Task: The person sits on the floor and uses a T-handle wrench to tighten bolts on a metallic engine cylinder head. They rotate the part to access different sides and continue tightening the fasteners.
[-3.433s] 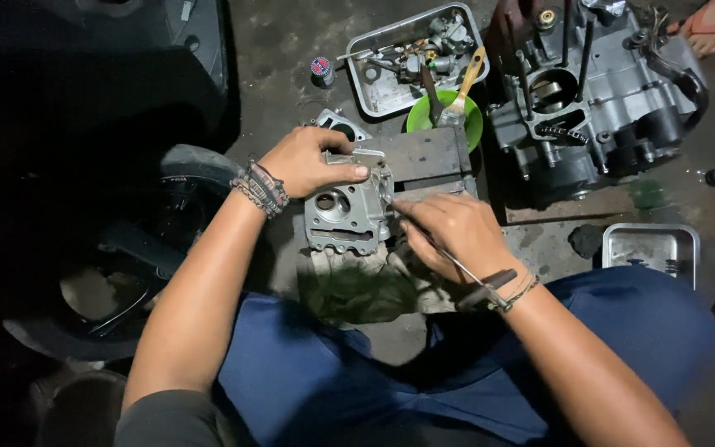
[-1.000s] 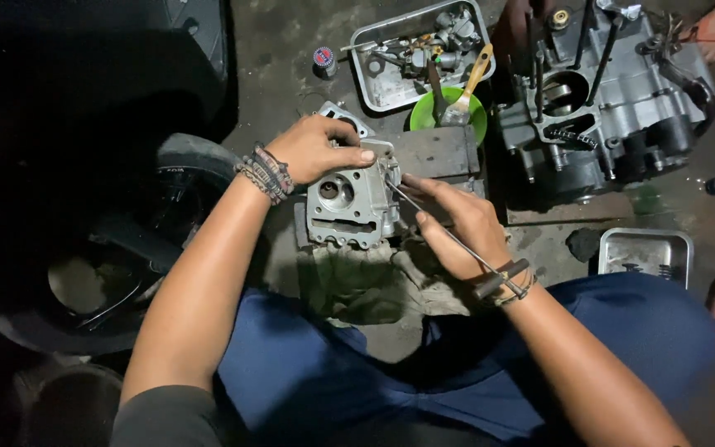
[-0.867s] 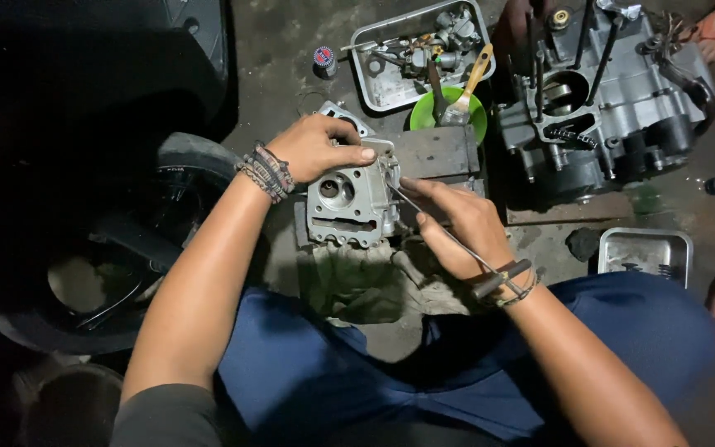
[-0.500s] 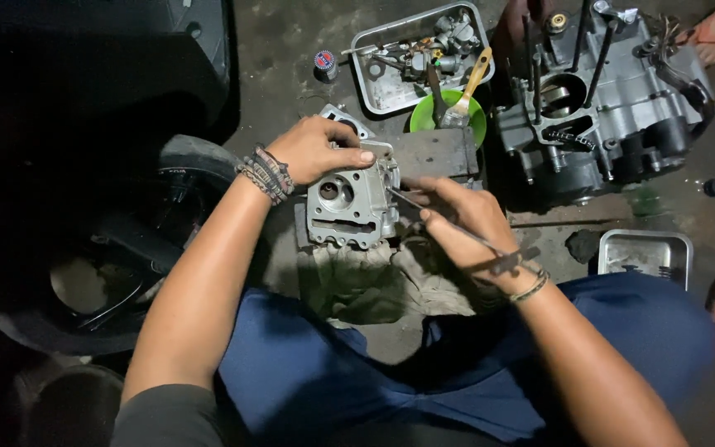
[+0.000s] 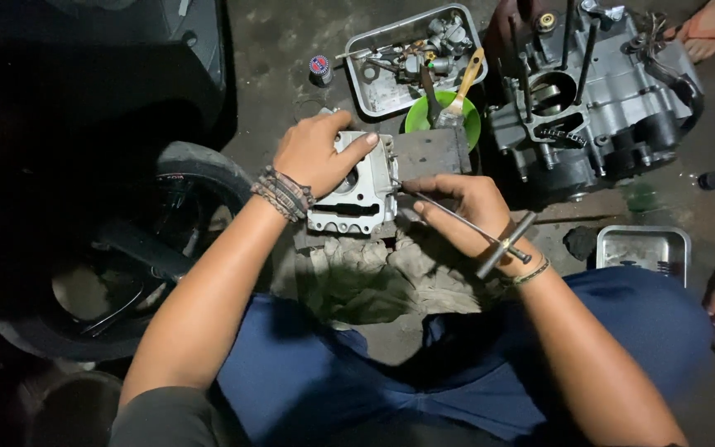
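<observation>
Concrete floor (image 5: pixel 291 50), left hand (image 5: pixel 312 153) gripping cylinder head (image 5: pixel 357 186)

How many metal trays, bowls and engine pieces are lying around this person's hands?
Metal trays: 2, one with small parts, one by the knee
Green bowl: 1
Engine pieces: 2, cylinder block under the left hand, big engine case
Total: 5

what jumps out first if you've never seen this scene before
At the centre, the left hand grips a grey metal engine part resting on a rag, while the right hand holds a long T-handled tool against its edge. To the upper right sits a big engine case on the floor, with a green bowl holding a brush and a metal tray of small parts beside it.
</observation>
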